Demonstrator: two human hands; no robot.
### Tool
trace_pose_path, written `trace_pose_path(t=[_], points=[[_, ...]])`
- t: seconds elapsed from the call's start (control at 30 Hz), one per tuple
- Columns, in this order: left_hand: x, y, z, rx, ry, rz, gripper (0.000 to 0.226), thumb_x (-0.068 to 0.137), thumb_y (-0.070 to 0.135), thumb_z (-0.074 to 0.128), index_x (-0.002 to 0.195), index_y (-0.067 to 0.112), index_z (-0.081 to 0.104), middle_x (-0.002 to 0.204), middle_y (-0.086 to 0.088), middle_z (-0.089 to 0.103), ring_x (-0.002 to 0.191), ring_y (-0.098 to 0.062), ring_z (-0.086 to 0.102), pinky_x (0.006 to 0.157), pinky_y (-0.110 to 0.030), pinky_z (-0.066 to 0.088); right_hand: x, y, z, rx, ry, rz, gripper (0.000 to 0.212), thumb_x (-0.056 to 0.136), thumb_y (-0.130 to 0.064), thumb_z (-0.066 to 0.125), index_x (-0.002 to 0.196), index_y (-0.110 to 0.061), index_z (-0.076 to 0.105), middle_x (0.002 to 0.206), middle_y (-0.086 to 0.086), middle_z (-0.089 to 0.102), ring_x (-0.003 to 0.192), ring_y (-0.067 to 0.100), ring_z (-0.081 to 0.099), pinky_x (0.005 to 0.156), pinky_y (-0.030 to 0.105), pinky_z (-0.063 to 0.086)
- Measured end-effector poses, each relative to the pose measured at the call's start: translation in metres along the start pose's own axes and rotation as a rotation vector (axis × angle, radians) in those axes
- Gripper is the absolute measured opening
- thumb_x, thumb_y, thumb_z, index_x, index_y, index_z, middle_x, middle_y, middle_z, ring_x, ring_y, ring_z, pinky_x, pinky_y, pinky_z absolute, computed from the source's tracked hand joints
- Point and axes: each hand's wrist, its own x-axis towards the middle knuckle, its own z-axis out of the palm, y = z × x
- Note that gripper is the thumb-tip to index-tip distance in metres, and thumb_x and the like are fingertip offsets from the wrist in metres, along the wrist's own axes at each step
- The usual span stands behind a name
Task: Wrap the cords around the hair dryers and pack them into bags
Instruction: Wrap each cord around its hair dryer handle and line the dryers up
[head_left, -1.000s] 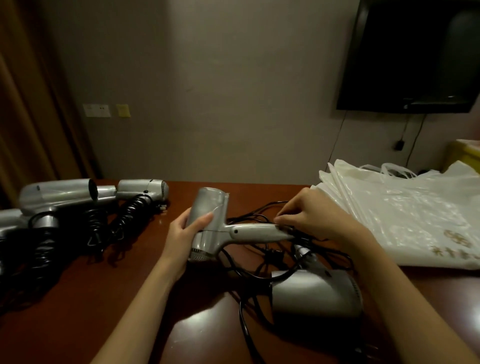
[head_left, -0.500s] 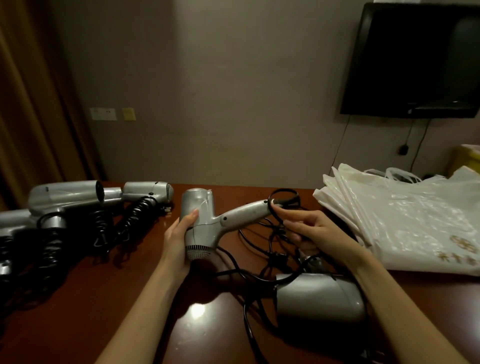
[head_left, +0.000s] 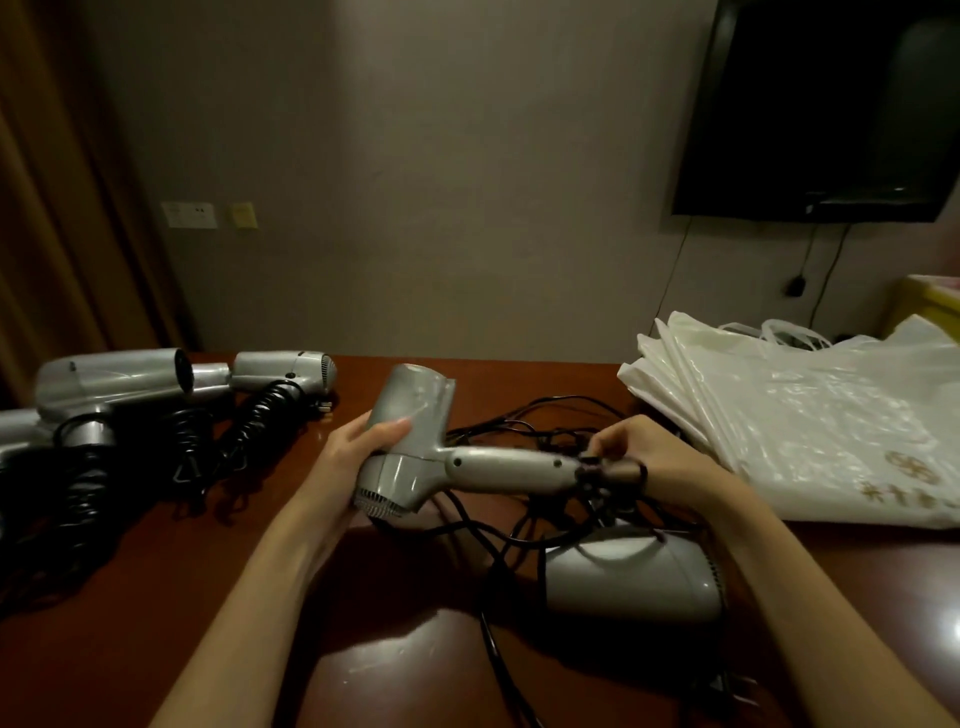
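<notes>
A silver hair dryer (head_left: 415, 447) is held above the table, barrel upright, handle pointing right, black cord (head_left: 608, 475) looped round the handle's end. A second silver dryer (head_left: 628, 577) lies on its side amid loose cord. Three more dryers (head_left: 156, 379) with coiled cords lie at left. White plastic bags (head_left: 810, 415) lie stacked flat at right.

left hand (head_left: 358, 457): forearm reaching in from lower left; fingers wrapped round a dryer barrel, thumb on top; firm grip | right hand (head_left: 641, 457): forearm in from lower right; fingers curled, pinching cord at the handle's end
</notes>
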Motion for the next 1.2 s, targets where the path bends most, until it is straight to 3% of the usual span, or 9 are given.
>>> trace_pose_path(t=[0.1,0.37,0.5,0.6,0.7,0.83,0.93,1.07,1.2], points=[[-0.001,-0.001,0.003,0.064,-0.027,0.068,0.049,0.061,0.034,0.077,0.104,0.015,0.066,0.086,-0.009,0.074,0.072,-0.026,0.070,0.056,-0.033,0.058,0.002,-0.006,0.003,0.036,0.014,-0.020,0.009,0.080,-0.018,0.074,0.080,-0.010,0.071,0.073,0.002,0.070,0.067,0.009,0.066,0.063,0.017,0.051],[0.005,-0.004,0.002,0.085,0.193,0.276,0.049,0.055,0.048,0.074,0.098,0.025,0.070,0.085,0.000,0.075,0.076,-0.018,0.071,0.061,-0.025,0.056,-0.002,-0.028,0.024,-0.017,0.416,-0.304,0.015,0.095,-0.011,0.056,0.089,-0.012,0.069,0.078,-0.006,0.066,0.071,-0.003,0.062,0.063,0.010,0.047],[0.007,-0.009,-0.001,0.015,0.314,0.260,0.057,0.055,0.048,0.075,0.106,0.023,0.069,0.097,-0.007,0.074,0.085,-0.024,0.072,0.067,-0.036,0.057,-0.001,-0.025,0.028,-0.131,0.320,-0.326,0.025,0.096,-0.009,0.053,0.116,-0.017,0.065,0.082,-0.002,0.068,0.065,0.008,0.062,0.060,0.020,0.052],[0.008,-0.009,-0.006,-0.071,0.397,0.229,0.057,0.056,0.045,0.076,0.106,0.018,0.068,0.093,-0.007,0.073,0.078,-0.020,0.071,0.061,-0.029,0.055,0.001,-0.020,0.030,-0.067,0.151,-0.284,0.039,0.096,-0.008,0.051,0.125,-0.034,0.054,0.071,-0.011,0.067,0.056,0.008,0.058,0.054,0.021,0.049],[0.009,-0.008,-0.007,-0.140,0.389,0.215,0.052,0.058,0.040,0.076,0.103,0.016,0.068,0.087,-0.006,0.072,0.072,-0.017,0.070,0.056,-0.025,0.055,0.003,-0.015,0.028,0.012,0.062,-0.216,0.041,0.096,-0.006,0.051,0.127,-0.032,0.056,0.073,-0.014,0.068,0.056,0.006,0.058,0.057,0.020,0.049],[0.009,-0.009,-0.002,-0.191,0.276,0.122,0.055,0.064,0.038,0.073,0.110,0.008,0.065,0.096,-0.016,0.070,0.077,-0.024,0.069,0.062,-0.030,0.056,0.001,-0.011,0.021,-0.045,0.041,-0.142,0.018,0.091,-0.021,0.060,0.104,-0.022,0.072,0.072,-0.004,0.069,0.062,0.005,0.061,0.061,0.020,0.050],[0.009,-0.007,-0.002,-0.187,0.160,0.071,0.060,0.064,0.042,0.073,0.110,0.005,0.064,0.098,-0.019,0.069,0.080,-0.028,0.067,0.066,-0.032,0.054,-0.002,-0.013,0.021,-0.045,0.043,-0.120,0.023,0.085,-0.035,0.061,0.085,-0.016,0.074,0.063,0.001,0.067,0.053,0.009,0.058,0.052,0.018,0.047],[0.005,-0.002,-0.001,-0.104,0.079,0.072,0.058,0.056,0.044,0.073,0.099,0.006,0.065,0.081,-0.012,0.069,0.064,-0.021,0.066,0.053,-0.027,0.053,-0.001,-0.002,0.008,-0.090,0.192,-0.075,0.024,0.084,-0.017,0.072,0.061,-0.016,0.065,0.045,-0.002,0.055,0.043,0.010,0.050,0.046,0.018,0.039],[0.003,-0.005,-0.001,0.021,0.024,0.103,0.056,0.052,0.045,0.074,0.095,0.010,0.065,0.079,-0.009,0.068,0.064,-0.019,0.065,0.052,-0.026,0.051,0.001,0.004,0.003,-0.044,0.174,-0.009,0.017,0.079,-0.015,0.076,0.068,-0.004,0.068,0.054,0.000,0.061,0.048,0.010,0.056,0.049,0.017,0.044]])
